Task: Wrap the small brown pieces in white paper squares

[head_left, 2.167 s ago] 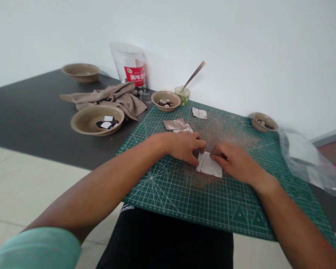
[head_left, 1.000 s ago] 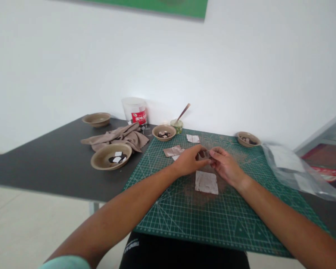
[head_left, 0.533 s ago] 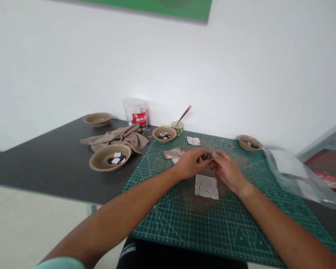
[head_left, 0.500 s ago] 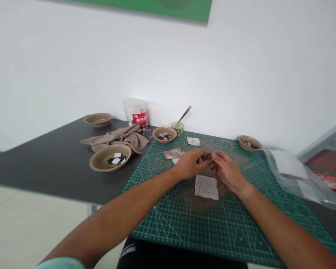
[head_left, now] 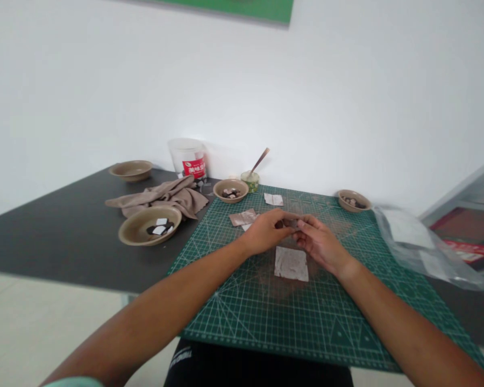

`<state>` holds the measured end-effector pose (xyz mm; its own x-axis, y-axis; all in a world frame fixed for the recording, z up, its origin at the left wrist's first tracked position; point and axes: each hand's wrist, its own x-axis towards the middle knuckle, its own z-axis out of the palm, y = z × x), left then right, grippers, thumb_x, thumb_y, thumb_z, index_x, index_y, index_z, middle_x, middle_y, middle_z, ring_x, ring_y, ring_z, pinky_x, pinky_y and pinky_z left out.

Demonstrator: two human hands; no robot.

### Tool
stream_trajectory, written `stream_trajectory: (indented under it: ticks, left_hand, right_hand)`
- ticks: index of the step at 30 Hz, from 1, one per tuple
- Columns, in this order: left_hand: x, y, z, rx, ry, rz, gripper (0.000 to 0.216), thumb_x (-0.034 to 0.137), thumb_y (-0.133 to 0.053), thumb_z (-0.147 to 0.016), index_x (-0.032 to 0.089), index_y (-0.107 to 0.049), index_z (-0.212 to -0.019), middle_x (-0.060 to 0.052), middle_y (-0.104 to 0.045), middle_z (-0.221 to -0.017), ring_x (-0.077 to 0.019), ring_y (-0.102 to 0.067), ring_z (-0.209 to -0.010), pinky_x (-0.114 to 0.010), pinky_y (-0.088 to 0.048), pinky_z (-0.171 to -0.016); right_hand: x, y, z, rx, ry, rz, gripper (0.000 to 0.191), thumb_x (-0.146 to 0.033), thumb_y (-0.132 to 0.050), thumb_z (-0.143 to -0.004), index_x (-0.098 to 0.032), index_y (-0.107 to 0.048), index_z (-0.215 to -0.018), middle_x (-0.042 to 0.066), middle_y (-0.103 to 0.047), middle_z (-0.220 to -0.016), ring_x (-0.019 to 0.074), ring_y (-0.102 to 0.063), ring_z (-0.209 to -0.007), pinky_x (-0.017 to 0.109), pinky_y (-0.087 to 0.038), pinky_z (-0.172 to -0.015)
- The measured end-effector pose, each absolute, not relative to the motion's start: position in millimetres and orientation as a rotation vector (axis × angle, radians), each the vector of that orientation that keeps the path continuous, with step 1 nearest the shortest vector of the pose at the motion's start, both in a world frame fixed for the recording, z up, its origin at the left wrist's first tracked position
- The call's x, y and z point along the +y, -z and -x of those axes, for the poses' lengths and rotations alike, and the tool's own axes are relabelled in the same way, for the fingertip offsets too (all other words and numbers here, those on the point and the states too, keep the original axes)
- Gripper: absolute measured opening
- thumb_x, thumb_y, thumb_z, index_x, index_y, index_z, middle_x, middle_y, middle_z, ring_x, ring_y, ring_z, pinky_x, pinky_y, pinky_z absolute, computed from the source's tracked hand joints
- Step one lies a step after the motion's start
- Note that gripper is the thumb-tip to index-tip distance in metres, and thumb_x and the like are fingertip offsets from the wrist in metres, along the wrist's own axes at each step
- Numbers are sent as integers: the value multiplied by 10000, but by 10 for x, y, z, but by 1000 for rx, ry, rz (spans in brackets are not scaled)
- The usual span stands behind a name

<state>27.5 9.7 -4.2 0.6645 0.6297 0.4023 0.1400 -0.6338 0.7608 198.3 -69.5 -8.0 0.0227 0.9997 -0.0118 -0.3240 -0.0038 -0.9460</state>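
Observation:
My left hand and my right hand meet above the green cutting mat. Their fingertips are closed on a small, dark greyish-brown piece; the fingers hide most of it, so its exact kind cannot be made out. Just below the hands lies a worn, whitish square sheet, its surface smudged, with brown dust around it. Left of my left hand, brownish sheets overlap, partly covered by the hand. Farther back on the mat rests another small creased sheet.
Bowls with small dark and pale pieces stand at back centre, back right and left. A cloth, another bowl, a plastic tub and a jar with a brush-like stick stand behind. A plastic bag lies right.
The whole view has shifted slightly, so things appear a little farther left and higher. Both hands stay together at the small piece, with only slight finger movement.

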Motion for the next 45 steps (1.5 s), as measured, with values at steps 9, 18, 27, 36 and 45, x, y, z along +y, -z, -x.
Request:
stream_trajectory:
  ticks: [9,18,27,36,45]
  left_hand:
    - [93,90,-290,527,-876,-1908,289,335,-693,-844,178,-711,-1086,-16,-683,-865,-131,-579,-764,-258,-449,-697]
    - [88,74,-316,484,-902,-1808,269,403,-631,-891,142,-693,-893,-27,-703,-869,-137,-615,-804,-273,-469,-765]
    - [70,40,-304,638,-947,-2109,294,391,-497,-975,178,-699,-953,-26,-713,-906,-154,-642,-847,-276,-485,-757]
    - [43,16,-313,512,-1086,-2176,180,253,-554,-944,198,-715,-1005,-30,-693,-923,-153,-638,-907,-292,-492,-835]
    - [124,33,-299,793,-1165,-2005,158,291,-577,-931,191,-680,-998,-26,-698,-950,-158,-621,-886,-291,-478,-814]
  right_hand:
    - [-706,83,-1986,-880,-1402,938,273,-314,-826,-764,-210,-646,-941,-22,-677,-788,94,-623,-649,199,-477,-549]
    - [-705,119,-1962,-844,-1485,878,226,-312,-819,-779,-215,-626,-845,-42,-658,-766,95,-645,-669,196,-491,-557]
    - [-707,81,-1985,-875,-1579,832,208,-335,-763,-843,-218,-669,-988,5,-710,-936,104,-683,-768,193,-563,-656]
    - [-725,35,-2010,-917,-1409,879,239,-246,-817,-773,-218,-690,-973,-1,-705,-913,113,-667,-835,218,-546,-772]
    - [-709,14,-2097,-1430,-720,1362,200,-299,-739,-819,-255,-692,-1008,31,-696,-930,202,-618,-852,367,-469,-815]
